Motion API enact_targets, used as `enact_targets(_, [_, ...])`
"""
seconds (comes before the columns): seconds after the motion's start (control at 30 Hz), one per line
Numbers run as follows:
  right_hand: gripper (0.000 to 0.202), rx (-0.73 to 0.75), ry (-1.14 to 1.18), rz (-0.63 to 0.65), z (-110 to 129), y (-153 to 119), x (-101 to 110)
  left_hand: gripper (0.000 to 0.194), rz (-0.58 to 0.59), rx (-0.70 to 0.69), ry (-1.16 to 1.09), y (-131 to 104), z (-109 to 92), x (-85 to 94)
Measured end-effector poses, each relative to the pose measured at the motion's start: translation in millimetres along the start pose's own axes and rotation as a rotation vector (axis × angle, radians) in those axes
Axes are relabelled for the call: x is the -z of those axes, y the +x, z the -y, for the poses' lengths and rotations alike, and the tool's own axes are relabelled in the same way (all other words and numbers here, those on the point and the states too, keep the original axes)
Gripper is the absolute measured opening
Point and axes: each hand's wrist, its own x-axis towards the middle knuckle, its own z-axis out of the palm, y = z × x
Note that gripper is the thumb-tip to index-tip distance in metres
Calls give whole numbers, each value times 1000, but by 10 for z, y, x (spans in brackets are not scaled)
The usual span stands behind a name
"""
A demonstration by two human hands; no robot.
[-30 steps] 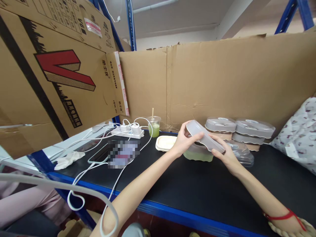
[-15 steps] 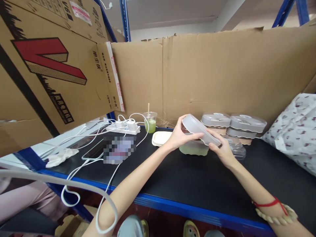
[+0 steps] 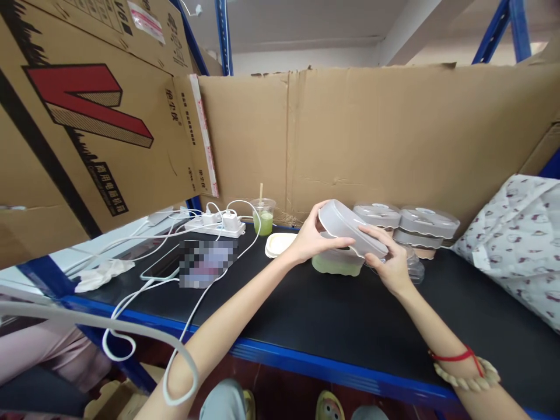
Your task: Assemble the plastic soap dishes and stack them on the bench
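Between both hands I hold a translucent, scallop-edged plastic container (image 3: pixel 345 224), tilted down to the right. My left hand (image 3: pixel 312 236) grips its left end, thumb along the lower edge. At the right end my right hand (image 3: pixel 391 259) pinches it between thumb and fingers. Just below and behind it, a green-bottomed container (image 3: pixel 336 262) rests on the black tabletop, its top partly hidden. Stacked containers with clear lids (image 3: pixel 429 221) stand behind my right hand, beside another stack (image 3: pixel 376 214). Some clear plastic pieces (image 3: pixel 413 265) lie in front of them.
A cream-coloured lidded box (image 3: pixel 280 244) and a cup of green drink with a straw (image 3: pixel 263 219) stand left of my hands. Further left are a power strip (image 3: pixel 216 226), white cables and a phone (image 3: pixel 164 265). A patterned bag (image 3: pixel 516 245) sits at right; cardboard (image 3: pixel 371 134) walls the back.
The view has shifted slightly, so most things sit a little further left. Both hands keep their hold on the tilted container, with hardly any other movement.
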Motion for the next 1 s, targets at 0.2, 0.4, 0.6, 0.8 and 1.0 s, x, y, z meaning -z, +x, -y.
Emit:
enact_targets(0.2, [49,-58,59,62,-38,-22,-33,83,-6,46,-17,-57,4,82])
enact_targets(0.4, [50,-134,112,85,-8,-31,-83,86,-18,41,-7,-103,24,135])
enact_targets(0.6, [58,-289,184,15,-51,1,-91,86,22,-20,51,-87,35,193])
enact_targets(0.8, [52,-266,95,-136,-112,61,-19,68,-278,-132,38,-30,39,569])
enact_targets(1.0, [48,-265,7,2,-193,45,6,62,-566,66,182,-90,124,969])
